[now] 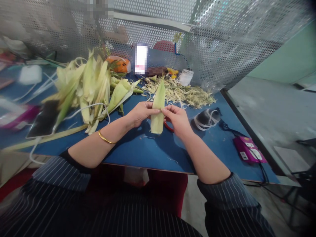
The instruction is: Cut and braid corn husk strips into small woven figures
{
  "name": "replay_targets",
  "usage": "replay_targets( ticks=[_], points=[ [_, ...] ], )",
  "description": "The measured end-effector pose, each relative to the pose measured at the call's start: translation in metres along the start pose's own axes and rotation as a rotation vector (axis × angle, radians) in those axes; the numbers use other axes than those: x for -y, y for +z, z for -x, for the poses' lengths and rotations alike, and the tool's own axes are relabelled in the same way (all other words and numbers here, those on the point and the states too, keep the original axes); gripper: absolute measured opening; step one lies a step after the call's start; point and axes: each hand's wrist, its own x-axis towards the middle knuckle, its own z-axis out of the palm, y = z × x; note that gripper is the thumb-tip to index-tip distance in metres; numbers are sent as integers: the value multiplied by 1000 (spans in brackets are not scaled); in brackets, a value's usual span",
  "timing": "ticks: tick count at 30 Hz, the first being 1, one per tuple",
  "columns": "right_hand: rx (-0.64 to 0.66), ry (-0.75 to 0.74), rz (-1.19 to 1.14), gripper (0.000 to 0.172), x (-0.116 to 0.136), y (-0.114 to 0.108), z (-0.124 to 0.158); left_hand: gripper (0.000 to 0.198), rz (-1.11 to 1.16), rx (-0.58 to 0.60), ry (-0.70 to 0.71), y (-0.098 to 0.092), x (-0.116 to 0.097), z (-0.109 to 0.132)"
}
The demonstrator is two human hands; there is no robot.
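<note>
A pale green corn husk (158,97) stands nearly upright above the blue table, its pointed tip away from me. My left hand (143,113) pinches its left edge with the thumb laid across the front. On the right edge, the thumb and fingers of my right hand (176,118) close on the same husk. Part of a red ring-shaped handle (169,126) shows below my right hand; the rest of that thing is hidden. To the left lies a big pile of corn husks (96,82), and behind my hands are heaped shredded husk trimmings (190,93).
A phone (44,118) with a white cable lies at left. On the right are a dark roll wound with white strip (206,119) and a purple box (249,149) with black cords. An orange packet (118,64) and a lit screen (141,59) stand before the perforated metal screen (158,36).
</note>
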Motion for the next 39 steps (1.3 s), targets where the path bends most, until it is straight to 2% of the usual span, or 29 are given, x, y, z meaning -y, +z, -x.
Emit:
replay_targets(
  ticks=[14, 20, 22, 28, 34, 39],
  points=[
    [41, -12, 24, 32, -4, 0, -1, 21, 1, -43, -27, 2, -1, -1],
    [26, -159, 213, 36, -11, 0, -5, 21, -51, -91, 69, 6, 4, -1],
    [24, -159, 230, 37, -11, -1, -6, 22, -55, -94, 74, 6, 5, -1],
    [152, 79, -79, 37, -10, -5, -7, 26, -36, -38, 24, 4, -1, 0],
    [165, 87, -222, 32, -7, -4, -9, 24, -93, -74, 32, 1, -2, -2],
    [157, 32, -175, 30, -8, -1, -7, 13, -51, -103, 50, 8, 6, -2]
  ],
)
